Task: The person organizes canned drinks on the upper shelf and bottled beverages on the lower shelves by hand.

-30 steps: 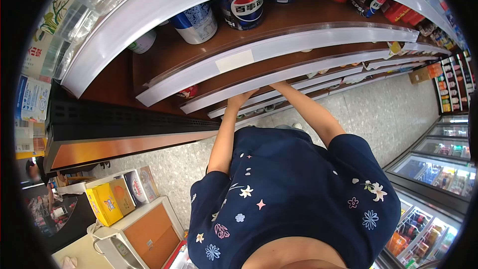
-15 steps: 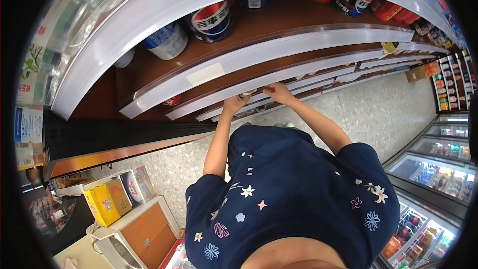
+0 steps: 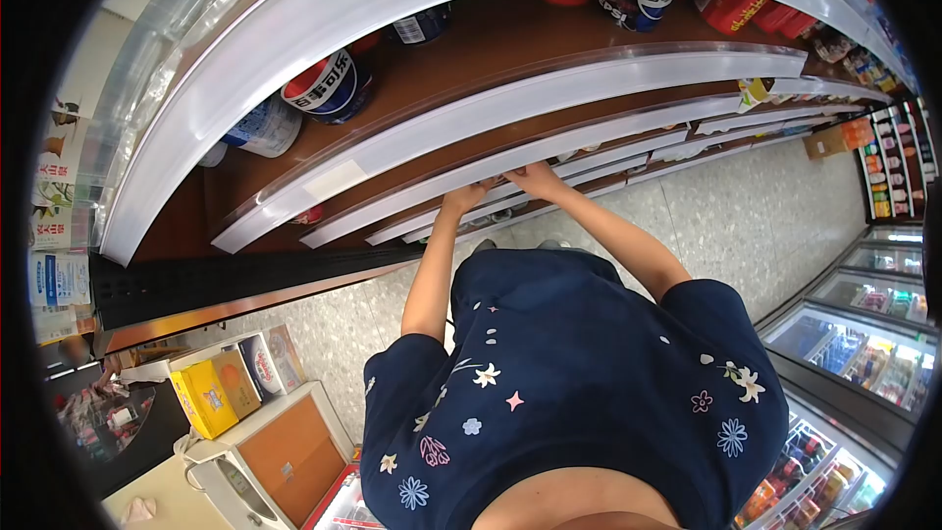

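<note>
My left hand [image 3: 464,197] reaches in at a lower shelf, its fingers bent inward and partly hidden by the white shelf edge [image 3: 422,185]. Close beside it on the right, my right hand [image 3: 533,180] is at the same shelf, fingers curled. The hands nearly meet, and whatever is between them is too small and covered to make out. Small packs [image 3: 579,150] are dimly visible on the shelf just beyond my right hand.
Higher up stand a Pepsi bottle [image 3: 329,88], a blue-and-white container [image 3: 265,128] and red bottles [image 3: 731,8]. Glass-door coolers [image 3: 854,344] line the right. At lower left are a yellow box [image 3: 204,400] and a scale [image 3: 231,476]. A cardboard box [image 3: 824,144] sits farther along.
Both hands have shifted slightly left and drawn closer together. A white and orange item seen by my left hand is now hidden. The upper-shelf bottles appear farther left as the view moved.
</note>
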A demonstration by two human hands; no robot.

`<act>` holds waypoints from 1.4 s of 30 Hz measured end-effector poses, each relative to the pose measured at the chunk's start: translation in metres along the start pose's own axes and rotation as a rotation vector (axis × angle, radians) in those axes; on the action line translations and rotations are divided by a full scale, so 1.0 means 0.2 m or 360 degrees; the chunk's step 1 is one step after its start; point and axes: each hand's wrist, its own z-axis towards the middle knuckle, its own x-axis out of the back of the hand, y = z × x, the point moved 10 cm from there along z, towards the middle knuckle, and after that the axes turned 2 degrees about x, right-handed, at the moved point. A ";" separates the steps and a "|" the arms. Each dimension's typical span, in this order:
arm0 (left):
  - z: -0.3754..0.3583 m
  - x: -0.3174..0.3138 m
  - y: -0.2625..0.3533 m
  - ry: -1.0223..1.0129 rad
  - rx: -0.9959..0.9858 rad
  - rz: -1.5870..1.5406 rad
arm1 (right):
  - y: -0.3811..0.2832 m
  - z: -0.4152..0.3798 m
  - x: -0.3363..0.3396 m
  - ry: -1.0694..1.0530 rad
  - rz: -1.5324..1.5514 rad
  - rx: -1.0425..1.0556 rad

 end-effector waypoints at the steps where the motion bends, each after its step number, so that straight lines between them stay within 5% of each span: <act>1: 0.01 0.00 0.01 0.0057 -0.0054 -0.0039 | -0.07 0.03 0.04 0.0103 -0.0011 0.0087; 10: 0.10 -0.04 0.06 0.0173 -0.0049 0.0038 | -0.14 0.09 0.17 0.0329 -0.0081 0.0291; 13: 0.11 -0.10 0.10 0.0071 0.0030 0.0008 | 0.05 0.10 0.05 -0.0252 0.0244 -0.0273; 17: 0.04 -0.20 0.01 -0.0007 0.0235 -0.0645 | -0.10 0.00 0.16 0.0206 -0.0207 0.0035; 20: -0.10 -0.03 -0.06 0.0413 0.0139 0.0031 | -0.09 -0.07 0.19 0.0297 -0.0204 -0.0065; 26: -0.52 0.67 -0.07 0.1090 0.0536 0.1177 | 0.17 -0.23 -0.11 -0.0303 0.0316 -0.0383; 29: -0.65 0.94 -0.04 0.1551 0.0455 0.1533 | 0.22 -0.26 -0.25 -0.0350 0.0398 -0.0343; 32: -0.72 1.10 -0.35 0.1698 0.0503 0.0208 | 0.15 -0.22 -0.37 -0.0435 0.0424 -0.0341; 39: -0.61 0.92 -0.80 0.0560 0.0781 0.0759 | -0.10 -0.05 -0.59 -0.0447 0.0342 -0.0225; 42: -0.60 0.93 -0.81 0.0591 0.0673 0.0780 | -0.25 0.03 -0.65 -0.0336 0.0341 -0.0126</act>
